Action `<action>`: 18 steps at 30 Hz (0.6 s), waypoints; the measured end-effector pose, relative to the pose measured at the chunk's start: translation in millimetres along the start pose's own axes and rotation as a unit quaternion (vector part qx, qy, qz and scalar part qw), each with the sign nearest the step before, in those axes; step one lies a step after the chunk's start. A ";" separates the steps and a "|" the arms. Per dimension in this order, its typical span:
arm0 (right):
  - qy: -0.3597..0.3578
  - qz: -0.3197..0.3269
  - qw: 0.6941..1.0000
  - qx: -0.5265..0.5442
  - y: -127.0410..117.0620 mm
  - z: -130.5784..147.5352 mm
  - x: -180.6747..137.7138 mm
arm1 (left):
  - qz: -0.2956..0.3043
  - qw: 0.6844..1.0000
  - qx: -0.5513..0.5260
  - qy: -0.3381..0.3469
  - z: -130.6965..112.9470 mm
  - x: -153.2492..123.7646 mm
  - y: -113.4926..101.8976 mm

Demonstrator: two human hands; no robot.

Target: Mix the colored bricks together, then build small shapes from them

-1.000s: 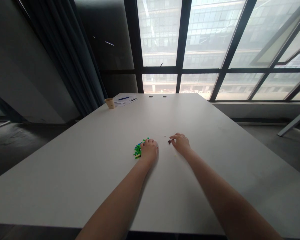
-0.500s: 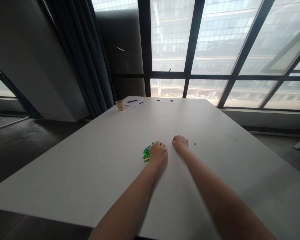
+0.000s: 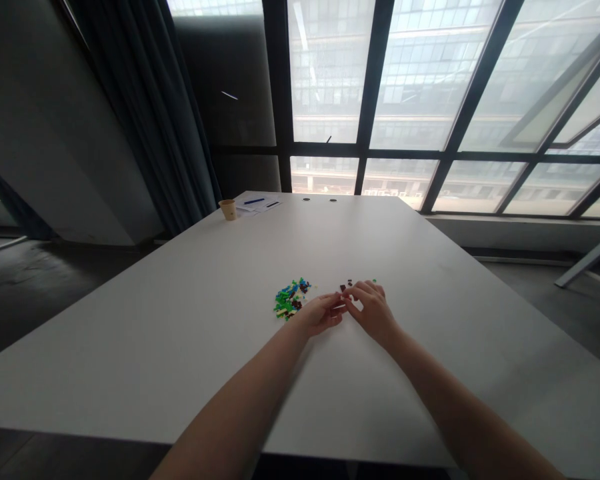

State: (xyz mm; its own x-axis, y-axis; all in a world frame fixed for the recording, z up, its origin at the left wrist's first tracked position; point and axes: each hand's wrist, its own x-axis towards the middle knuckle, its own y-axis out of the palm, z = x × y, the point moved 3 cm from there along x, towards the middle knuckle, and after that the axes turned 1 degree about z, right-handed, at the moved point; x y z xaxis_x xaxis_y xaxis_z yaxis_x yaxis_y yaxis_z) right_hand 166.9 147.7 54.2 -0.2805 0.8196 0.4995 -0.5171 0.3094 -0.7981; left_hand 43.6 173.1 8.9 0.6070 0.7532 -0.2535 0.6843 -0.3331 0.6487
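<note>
A small heap of tiny bricks (image 3: 290, 298), mostly green with blue, pale yellow and dark red, lies on the white table (image 3: 190, 320). My left hand (image 3: 321, 313) is just right of the heap, fingers curled in a pinch. My right hand (image 3: 371, 308) meets it fingertip to fingertip, also pinched. Between the fingertips sits a tiny piece too small to name. A few dark red pieces (image 3: 346, 285) lie just beyond my right hand, with a small green piece (image 3: 375, 281) further right.
At the far left corner stand a tan paper cup (image 3: 228, 209) and sheets of paper with pens (image 3: 257, 202). Two round cable holes (image 3: 320, 199) sit near the far edge. Large windows and a dark curtain lie beyond.
My left hand has lifted off the brick heap and moved right. Both hands have come together in a pinch near the dark red pieces. The view has shifted slightly.
</note>
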 end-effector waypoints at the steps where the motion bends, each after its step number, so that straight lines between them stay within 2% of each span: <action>1: -0.004 -0.009 1.000 0.000 -3.4 0.5 -6.1 | 0.019 1.000 -0.010 -0.011 3.4 -0.8 3.9; 4: -0.003 -0.031 1.000 0.003 -8.5 -1.2 -16.5 | 0.037 0.998 -0.030 -0.029 10.8 -2.4 10.9; 8: -0.001 -0.059 0.998 0.027 -16.4 -11.5 -19.2 | 0.001 0.998 -0.046 -0.045 12.2 -6.1 13.8; 12: 0.000 -0.094 0.994 0.048 -31.8 -25.5 -20.4 | 0.011 0.998 -0.035 -0.058 8.8 -11.3 17.0; 15: -0.014 -0.083 0.994 0.069 -36.1 -26.1 -21.7 | 0.026 0.998 -0.024 -0.061 7.6 -13.7 18.4; 18: -0.039 -0.052 0.994 0.083 -30.4 -16.9 -22.7 | 0.030 0.998 -0.003 -0.056 9.4 -14.7 18.9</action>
State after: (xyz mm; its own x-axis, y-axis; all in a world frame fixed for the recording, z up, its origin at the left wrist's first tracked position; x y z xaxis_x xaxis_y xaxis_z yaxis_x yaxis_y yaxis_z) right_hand 202.7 127.9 61.5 -0.2760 0.7458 0.6063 -0.6710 0.3022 -0.6771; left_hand 51.3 150.4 18.1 0.6881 0.6643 -0.2919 0.6429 -0.3717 0.6697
